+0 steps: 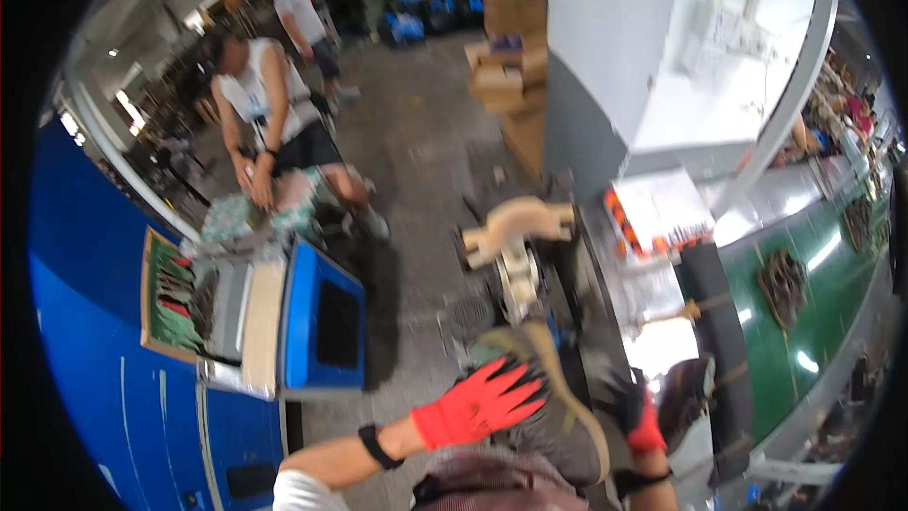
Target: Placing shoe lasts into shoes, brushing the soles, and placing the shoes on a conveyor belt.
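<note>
My left hand [482,404], in a red glove with black fingertips, lies with its fingers spread over a dark grey, soft-looking surface. Along the right side of that surface runs a curved tan strip [566,388]; what the piece is I cannot make out. My right hand [636,414], gloved the same way, is smeared by motion. It is close beside a dark shoe [689,390] at the bench edge, and whether it touches the shoe does not show. Ahead of my hands stands a machine with a curved, light wooden-looking top [520,227].
On the right, a green conveyor belt [757,360] carries dark shoes [783,286]. A white and orange box [662,213] sits on the metal bench. To the left is a blue machine [326,317], with a person [270,95] working behind it. Cardboard boxes [515,57] are stacked farther back.
</note>
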Demonstrator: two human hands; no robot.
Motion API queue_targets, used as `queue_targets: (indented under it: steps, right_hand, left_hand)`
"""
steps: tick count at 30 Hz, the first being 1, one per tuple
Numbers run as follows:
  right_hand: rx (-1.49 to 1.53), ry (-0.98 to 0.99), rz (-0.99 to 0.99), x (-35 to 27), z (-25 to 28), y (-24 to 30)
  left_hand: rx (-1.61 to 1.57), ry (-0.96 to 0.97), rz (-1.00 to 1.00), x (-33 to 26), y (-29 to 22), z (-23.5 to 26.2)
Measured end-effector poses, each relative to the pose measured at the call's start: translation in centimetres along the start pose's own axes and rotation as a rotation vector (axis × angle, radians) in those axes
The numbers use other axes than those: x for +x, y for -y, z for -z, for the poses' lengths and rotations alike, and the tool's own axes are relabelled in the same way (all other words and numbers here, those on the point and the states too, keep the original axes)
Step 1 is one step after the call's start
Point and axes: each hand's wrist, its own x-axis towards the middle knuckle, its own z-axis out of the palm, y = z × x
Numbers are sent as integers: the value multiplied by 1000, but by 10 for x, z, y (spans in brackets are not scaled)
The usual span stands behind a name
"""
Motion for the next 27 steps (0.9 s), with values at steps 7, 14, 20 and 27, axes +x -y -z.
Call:
queue_targets:
  steps: [7,14,20,27]
  right_hand:
    - [266,227,-267,-3,-93,37]
    - [-393,1,346,40,-168,94]
    - [-1084,-4,506,50,-181,101]
    - [-1734,84,577,67,-200,118]
  left_hand:
    - [-77,-208,269,30,-20,-68]
    - [-527,-300,593,45,-7,-118]
    - [-736,-333,820,46,-6,-129]
    - [-484,-583,809,59,-30,-192]
